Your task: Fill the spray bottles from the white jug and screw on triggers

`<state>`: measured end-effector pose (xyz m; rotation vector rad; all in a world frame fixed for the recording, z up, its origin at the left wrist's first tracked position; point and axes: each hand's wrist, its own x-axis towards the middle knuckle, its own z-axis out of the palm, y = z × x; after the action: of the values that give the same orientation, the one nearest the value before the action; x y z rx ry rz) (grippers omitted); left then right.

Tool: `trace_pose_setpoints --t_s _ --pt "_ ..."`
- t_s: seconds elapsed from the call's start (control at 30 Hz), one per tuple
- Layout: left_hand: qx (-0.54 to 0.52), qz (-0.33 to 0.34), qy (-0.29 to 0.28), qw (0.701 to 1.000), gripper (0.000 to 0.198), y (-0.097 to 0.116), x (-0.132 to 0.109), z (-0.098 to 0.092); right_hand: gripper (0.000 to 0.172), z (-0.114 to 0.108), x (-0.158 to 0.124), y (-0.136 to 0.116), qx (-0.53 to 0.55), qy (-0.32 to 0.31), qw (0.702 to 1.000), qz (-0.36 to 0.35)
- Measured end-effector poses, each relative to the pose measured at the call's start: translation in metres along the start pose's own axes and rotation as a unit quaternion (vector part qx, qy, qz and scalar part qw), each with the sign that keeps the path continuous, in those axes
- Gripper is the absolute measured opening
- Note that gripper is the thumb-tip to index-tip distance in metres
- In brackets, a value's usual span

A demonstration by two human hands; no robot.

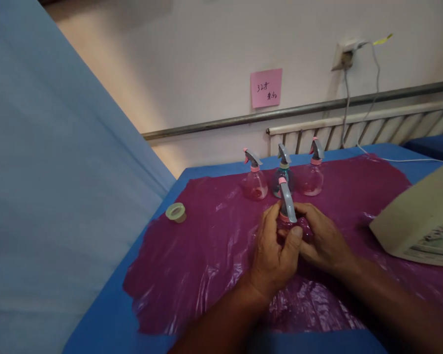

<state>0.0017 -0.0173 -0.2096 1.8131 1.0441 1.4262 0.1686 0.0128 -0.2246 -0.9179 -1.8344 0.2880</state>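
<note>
Holding spray bottle [287, 204] with both hands: left grip [276, 255] and right grip [325, 241] closed round its pink body, grey top poking up between. Bottle sits on purple sheet [206, 255], mid worktop [107, 314]. Three more bottles [283, 172] just behind.

Three spray bottles [282, 161] stood in a row at the far side of a purple plastic sheet [192, 260] spread over the blue table [107, 319]. A green tape roll [176, 212] lay just beside the sheet's left edge. A pink note [266, 88] (handwritten, not legible) hung on the wall above a radiator [372, 129].
</note>
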Motion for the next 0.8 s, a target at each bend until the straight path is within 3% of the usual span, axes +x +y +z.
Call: trace_pose_setpoints --t_s 0.3,0.8 --pt "-0.021 -0.011 0.015 1.0 0.034 0.002 0.007 -0.004 0.048 0.005 0.003 0.0 -0.005 0.007 0.999 -0.034" --pt "-0.028 -0.025 0.015 0.999 0.038 -0.014 0.006 -0.011 0.055 0.009 0.008 -0.007 0.006 0.012 0.999 -0.044"
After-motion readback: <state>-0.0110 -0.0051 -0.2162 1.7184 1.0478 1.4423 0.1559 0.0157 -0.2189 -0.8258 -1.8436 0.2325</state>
